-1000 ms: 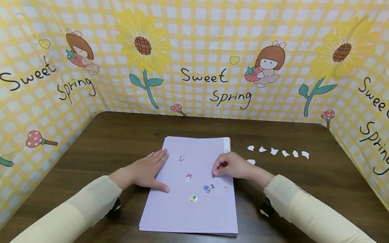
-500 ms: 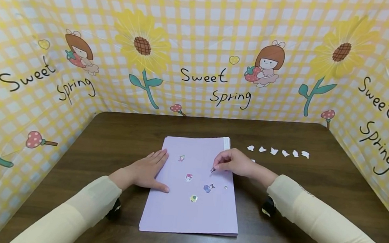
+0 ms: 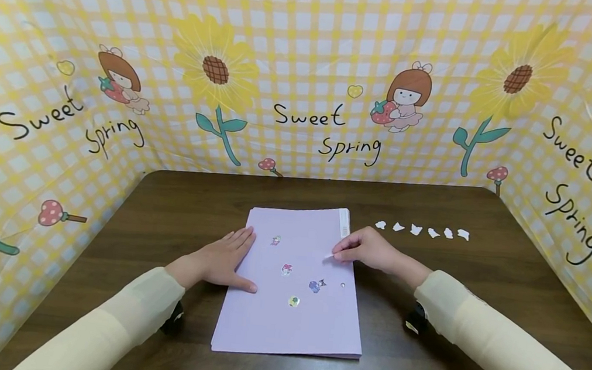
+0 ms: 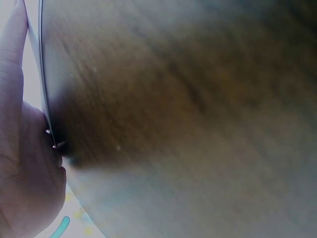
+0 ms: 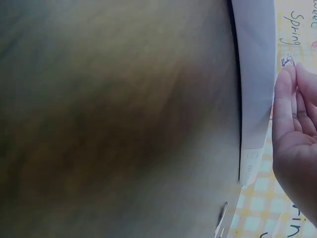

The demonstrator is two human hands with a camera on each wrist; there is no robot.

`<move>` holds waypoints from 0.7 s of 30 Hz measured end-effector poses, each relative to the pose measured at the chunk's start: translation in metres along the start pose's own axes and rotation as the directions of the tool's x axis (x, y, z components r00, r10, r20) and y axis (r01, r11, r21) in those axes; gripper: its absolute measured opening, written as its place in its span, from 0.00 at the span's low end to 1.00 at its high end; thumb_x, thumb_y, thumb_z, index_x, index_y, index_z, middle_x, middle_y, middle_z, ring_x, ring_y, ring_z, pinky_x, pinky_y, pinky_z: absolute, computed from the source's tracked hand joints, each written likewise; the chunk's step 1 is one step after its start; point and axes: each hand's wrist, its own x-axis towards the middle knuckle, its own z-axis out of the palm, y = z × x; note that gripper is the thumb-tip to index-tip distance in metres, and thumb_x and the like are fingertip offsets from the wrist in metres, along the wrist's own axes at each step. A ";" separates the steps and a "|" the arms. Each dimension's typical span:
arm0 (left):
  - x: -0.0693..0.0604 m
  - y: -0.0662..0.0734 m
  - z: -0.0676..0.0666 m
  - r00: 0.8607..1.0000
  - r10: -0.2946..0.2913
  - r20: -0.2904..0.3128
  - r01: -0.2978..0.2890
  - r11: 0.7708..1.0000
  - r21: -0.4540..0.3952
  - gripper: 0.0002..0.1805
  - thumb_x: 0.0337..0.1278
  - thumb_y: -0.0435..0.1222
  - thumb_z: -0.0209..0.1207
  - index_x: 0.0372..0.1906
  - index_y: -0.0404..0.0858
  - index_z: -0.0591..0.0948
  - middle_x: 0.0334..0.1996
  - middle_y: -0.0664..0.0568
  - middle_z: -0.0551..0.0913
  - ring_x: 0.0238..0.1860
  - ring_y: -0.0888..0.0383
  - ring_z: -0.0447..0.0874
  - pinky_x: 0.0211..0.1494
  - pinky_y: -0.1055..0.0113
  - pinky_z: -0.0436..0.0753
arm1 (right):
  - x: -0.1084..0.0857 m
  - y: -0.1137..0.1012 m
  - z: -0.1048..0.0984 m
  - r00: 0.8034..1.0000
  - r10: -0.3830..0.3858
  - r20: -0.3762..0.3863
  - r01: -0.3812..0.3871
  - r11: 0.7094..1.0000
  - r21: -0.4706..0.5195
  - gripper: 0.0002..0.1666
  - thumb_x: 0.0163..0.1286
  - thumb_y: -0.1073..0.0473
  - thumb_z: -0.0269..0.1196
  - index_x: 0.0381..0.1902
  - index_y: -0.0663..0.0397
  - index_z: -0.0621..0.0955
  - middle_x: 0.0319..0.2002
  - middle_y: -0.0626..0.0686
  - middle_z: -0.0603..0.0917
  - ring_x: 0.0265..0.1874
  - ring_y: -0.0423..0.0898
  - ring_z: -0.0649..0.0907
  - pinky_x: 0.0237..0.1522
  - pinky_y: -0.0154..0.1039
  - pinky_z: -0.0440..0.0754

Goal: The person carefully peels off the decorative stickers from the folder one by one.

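Observation:
A pale purple paper stack or folder (image 3: 273,330) lies on the dark table. My left hand (image 3: 223,259) rests on its left edge with fingers spread and thumb out. Between thumb and fingertips, my right hand (image 3: 369,249) pinches a small sticker (image 5: 287,60) at the right side of the purple sheet. That sticker shows a white face in the head view and a printed face in the right wrist view. Several character stickers sit on the sheet: a pink one (image 3: 287,269), a blue-purple one (image 3: 317,285), a yellow-green one (image 3: 293,301) and one higher up (image 3: 276,240).
Beyond my right hand, a row of several small white scraps (image 3: 415,230) lies on the brown wooden table (image 3: 194,199). One tiny round piece (image 3: 342,285) is near the sheet's right edge. A yellow checked cloth (image 3: 307,51) encloses the back and sides.
My right hand has moved right and slightly up with the pinched sticker, away from the middle of the sheet. The sticker has turned so its pale side shows. My left hand stays put.

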 end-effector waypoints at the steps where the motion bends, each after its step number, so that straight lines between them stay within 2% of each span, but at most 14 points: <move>1: 0.000 0.000 0.000 1.000 0.000 0.001 0.000 1.000 0.001 0.68 0.43 0.76 0.51 0.75 0.28 0.47 0.76 0.36 0.42 0.76 0.42 0.38 0.74 0.49 0.45 | 0.000 0.001 -0.001 1.000 0.010 -0.010 -0.010 1.000 0.007 0.07 0.60 0.62 0.71 0.35 0.61 0.88 0.34 0.53 0.88 0.30 0.45 0.85 0.38 0.41 0.84; 13: 0.000 0.001 -0.002 1.000 -0.008 0.004 0.009 1.000 -0.012 0.68 0.43 0.75 0.53 0.76 0.29 0.47 0.76 0.37 0.42 0.76 0.42 0.38 0.74 0.49 0.45 | -0.011 0.008 -0.014 0.991 0.070 -0.112 -0.052 0.987 0.152 0.09 0.59 0.68 0.71 0.36 0.69 0.85 0.32 0.58 0.86 0.30 0.50 0.85 0.38 0.47 0.85; 21: 0.000 0.000 0.000 1.000 -0.004 -0.002 0.004 1.000 0.004 0.68 0.43 0.76 0.51 0.76 0.29 0.47 0.76 0.37 0.42 0.76 0.43 0.38 0.74 0.50 0.45 | -0.020 0.024 -0.033 0.990 0.055 -0.132 -0.035 0.988 0.154 0.13 0.62 0.68 0.68 0.44 0.70 0.82 0.33 0.57 0.84 0.34 0.54 0.83 0.40 0.46 0.84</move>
